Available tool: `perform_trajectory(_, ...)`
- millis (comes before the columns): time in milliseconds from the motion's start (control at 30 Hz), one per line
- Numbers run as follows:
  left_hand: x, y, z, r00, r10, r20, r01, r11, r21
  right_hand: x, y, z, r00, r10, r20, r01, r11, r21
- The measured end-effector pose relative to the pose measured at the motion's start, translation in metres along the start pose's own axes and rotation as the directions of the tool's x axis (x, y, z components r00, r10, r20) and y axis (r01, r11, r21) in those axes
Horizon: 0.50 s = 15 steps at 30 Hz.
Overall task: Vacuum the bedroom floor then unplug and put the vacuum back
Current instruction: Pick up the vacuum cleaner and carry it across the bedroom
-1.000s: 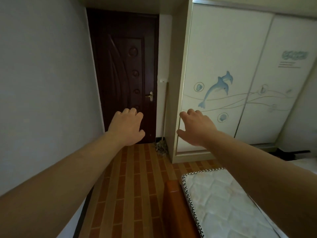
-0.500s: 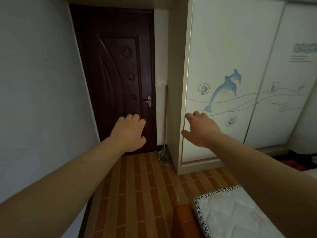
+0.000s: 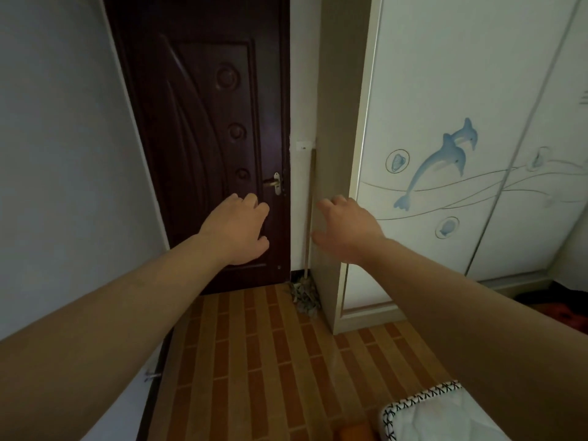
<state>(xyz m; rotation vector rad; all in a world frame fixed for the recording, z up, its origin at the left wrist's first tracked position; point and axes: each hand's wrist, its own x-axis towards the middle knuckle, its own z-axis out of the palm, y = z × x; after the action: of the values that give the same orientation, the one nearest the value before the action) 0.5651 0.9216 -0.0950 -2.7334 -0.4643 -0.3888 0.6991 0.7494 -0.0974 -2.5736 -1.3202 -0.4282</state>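
Observation:
No vacuum is in view. My left hand is stretched forward in front of the dark wooden door, below its brass handle, fingers loosely spread and holding nothing. My right hand reaches forward beside it, level with the near corner of the white wardrobe, also empty with fingers apart. The brick-patterned tile floor runs from my feet to the door.
A mop with a wooden pole leans in the gap between door and wardrobe, its head on the floor. A mattress corner sits at the lower right. A plain wall bounds the left. Dark red items lie by the wardrobe's right end.
The view has advanced toward the door, which looms larger. The mattress has slid down and right out of the frame. Both hands stay outstretched and empty.

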Motion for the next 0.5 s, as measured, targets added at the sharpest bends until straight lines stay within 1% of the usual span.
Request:
perform_trajectory(100,0.036,-0.022,0.03,0.999,0.032,-0.016,-0.033,0.995,-0.092,0.036,-0.006,0.02,0.999,0.049,0.019,-0.048,0.998,-0.034)
perform_trajectory(200,0.074,-0.045,0.049,0.997,0.074,-0.021,-0.077,0.981,-0.177,0.072,-0.009,0.033,0.991,0.134,-0.009,-0.134,0.99,-0.049)
perform_trajectory(300,0.111,-0.069,0.061,0.991,0.125,-0.039,-0.13,0.974,-0.184,0.104,-0.01,0.038,0.98,0.198,-0.02,-0.199,0.978,-0.066)
perform_trajectory(367,0.135,-0.081,0.065,0.985,0.162,-0.053,-0.168,0.974,-0.149,0.121,-0.009,0.039,0.971,0.235,-0.032,-0.237,0.968,-0.081)
perform_trajectory(433,0.157,-0.088,0.067,0.978,0.193,-0.076,-0.202,0.971,-0.127,0.135,-0.007,0.039,0.963,0.266,-0.047,-0.27,0.959,-0.088)
perform_trajectory(500,0.176,-0.091,0.07,0.969,0.225,-0.099,-0.238,0.961,-0.141,0.147,-0.002,0.04,0.954,0.294,-0.055,-0.298,0.95,-0.097)
